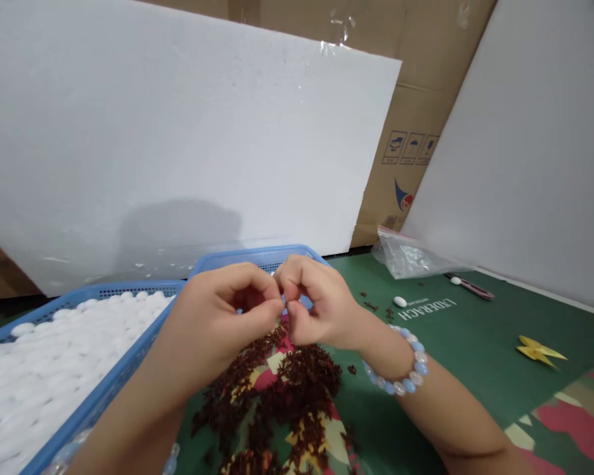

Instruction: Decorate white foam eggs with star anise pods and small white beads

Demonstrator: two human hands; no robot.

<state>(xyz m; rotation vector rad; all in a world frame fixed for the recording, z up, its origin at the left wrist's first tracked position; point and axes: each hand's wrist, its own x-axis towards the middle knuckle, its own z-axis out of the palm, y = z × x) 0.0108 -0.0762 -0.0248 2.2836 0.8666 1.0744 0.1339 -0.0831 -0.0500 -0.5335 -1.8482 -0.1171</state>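
My left hand (228, 307) and my right hand (324, 303) meet fingertip to fingertip above the table, each with thumb and forefinger pinched. Whatever sits between the fingertips is too small to make out. Below them, small dark reddish-brown pieces (311, 376) lie heaped over a green mat (376, 422) with a coloured pattern. Left of my left hand stands a blue plastic basket (123, 288) filled with white oval pieces (54, 369). Behind both hands is a second blue basket (262, 252), largely hidden by them.
To the right lie a clear plastic bag (416, 256), pink-handled tweezers or a similar tool (475, 288), a loose white oval piece (400, 301) and a yellow folded piece (537, 349). White boards (202, 125) and a cardboard box (416, 86) wall off the back.
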